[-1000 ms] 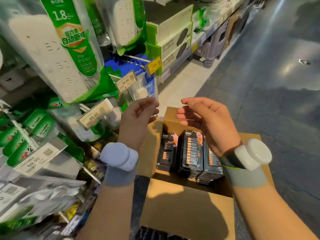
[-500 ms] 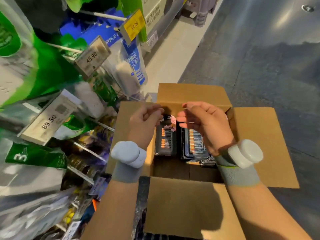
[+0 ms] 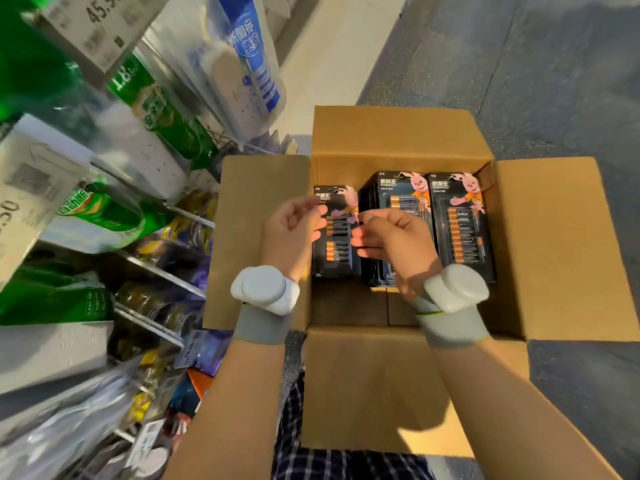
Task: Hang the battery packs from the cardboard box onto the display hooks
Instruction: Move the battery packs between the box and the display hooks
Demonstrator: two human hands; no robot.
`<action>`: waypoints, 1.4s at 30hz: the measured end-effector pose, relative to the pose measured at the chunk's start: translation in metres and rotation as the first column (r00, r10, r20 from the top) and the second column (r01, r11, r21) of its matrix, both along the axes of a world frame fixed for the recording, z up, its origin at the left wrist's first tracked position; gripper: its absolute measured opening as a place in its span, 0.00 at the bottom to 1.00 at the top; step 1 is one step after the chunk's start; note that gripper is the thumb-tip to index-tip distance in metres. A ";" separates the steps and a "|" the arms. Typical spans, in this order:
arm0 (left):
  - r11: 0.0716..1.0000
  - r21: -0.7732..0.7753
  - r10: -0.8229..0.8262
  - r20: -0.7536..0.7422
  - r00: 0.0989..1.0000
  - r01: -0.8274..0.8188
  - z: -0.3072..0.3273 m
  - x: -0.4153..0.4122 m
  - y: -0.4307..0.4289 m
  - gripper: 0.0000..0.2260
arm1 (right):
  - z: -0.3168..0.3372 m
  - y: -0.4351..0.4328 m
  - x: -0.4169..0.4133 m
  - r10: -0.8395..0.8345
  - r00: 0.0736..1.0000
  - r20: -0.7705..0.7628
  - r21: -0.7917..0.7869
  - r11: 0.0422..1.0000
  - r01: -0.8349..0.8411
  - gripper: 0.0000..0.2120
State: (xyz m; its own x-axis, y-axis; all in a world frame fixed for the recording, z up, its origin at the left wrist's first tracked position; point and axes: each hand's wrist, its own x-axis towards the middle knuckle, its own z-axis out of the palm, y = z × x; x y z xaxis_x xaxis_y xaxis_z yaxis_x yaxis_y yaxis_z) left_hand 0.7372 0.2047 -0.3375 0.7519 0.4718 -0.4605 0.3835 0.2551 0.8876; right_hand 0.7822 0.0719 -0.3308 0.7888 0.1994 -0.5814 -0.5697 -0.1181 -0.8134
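Cardboard box (image 3: 398, 133): flaps spread wide, battery packs (image 3: 464, 230) against far wall.
Left hand (image 3: 294, 226), right hand (image 3: 394, 240): grip curled; hold, cannot tell.

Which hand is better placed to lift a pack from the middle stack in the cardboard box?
Right hand: it hovers, seemingly empty, directly over the middle stack of black battery packs in the brown cardboard box. The left hand is over the left stack instead.

Matt brown cardboard box (image 3: 394, 133), glossy battery packs (image 3: 462, 230).
You wear grey knit cloth wristbands (image 3: 261, 327) with smooth white plastic pods (image 3: 266, 289); the floor (image 3: 554, 81) looks rough.
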 end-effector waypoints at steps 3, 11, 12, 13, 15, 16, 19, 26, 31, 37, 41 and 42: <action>1.000 0.005 0.002 -0.019 1.000 -0.002 -0.008 -0.003 0.002 0.08 | -0.035 0.009 0.001 0.011 1.000 -0.024 -0.126 0.992 -0.014 0.06; 0.998 -0.063 0.021 -0.023 1.000 -0.023 -0.027 -0.009 0.006 0.08 | -0.119 0.030 0.001 0.292 0.903 -0.316 -0.513 0.748 -0.421 0.27; 0.997 -0.075 0.021 -0.018 1.000 -0.022 -0.028 -0.009 0.006 0.08 | -0.123 0.030 0.002 0.313 0.883 -0.350 -0.543 0.700 -0.464 0.28; 0.996 -0.084 0.020 -0.018 1.000 -0.022 -0.030 -0.009 0.008 0.08 | -0.124 0.029 0.004 0.332 0.863 -0.381 -0.566 0.654 -0.502 0.28; 0.996 -0.086 0.024 -0.023 0.999 -0.026 -0.034 -0.009 0.009 0.07 | -0.124 0.029 0.006 0.352 0.844 -0.405 -0.587 0.608 -0.535 0.28; 0.996 -0.084 0.025 -0.026 0.999 -0.027 -0.036 -0.009 0.010 0.07 | -0.125 0.030 0.007 0.352 0.844 -0.404 -0.587 0.608 -0.535 0.27; 0.995 -0.094 0.028 -0.044 0.999 -0.032 -0.043 -0.009 0.009 0.07 | -0.124 0.036 0.008 0.328 0.860 -0.391 -0.598 0.620 -0.508 0.27; 0.997 -0.068 0.028 -0.051 0.998 -0.031 -0.050 -0.016 0.010 0.07 | -0.127 0.040 0.012 0.234 0.909 -0.345 -0.655 0.634 -0.412 0.22; 0.995 -0.086 0.050 -0.031 0.998 -0.052 -0.051 -0.019 0.011 0.07 | -0.129 0.041 0.015 0.248 0.909 -0.336 -0.572 0.713 -0.406 0.23; 0.996 -0.061 0.059 -0.053 0.997 -0.062 -0.054 -0.020 0.011 0.09 | -0.130 0.034 0.011 0.232 0.947 -0.220 -0.554 0.770 -0.317 0.11; 0.994 -0.084 0.063 -0.058 0.996 -0.067 -0.053 -0.020 0.009 0.07 | -0.122 0.024 0.007 0.240 0.959 -0.153 -0.560 0.778 -0.284 0.18; 0.993 -0.095 0.059 -0.063 0.996 -0.064 -0.053 -0.019 0.008 0.07 | -0.121 0.023 0.007 0.232 0.964 -0.128 -0.551 0.791 -0.264 0.17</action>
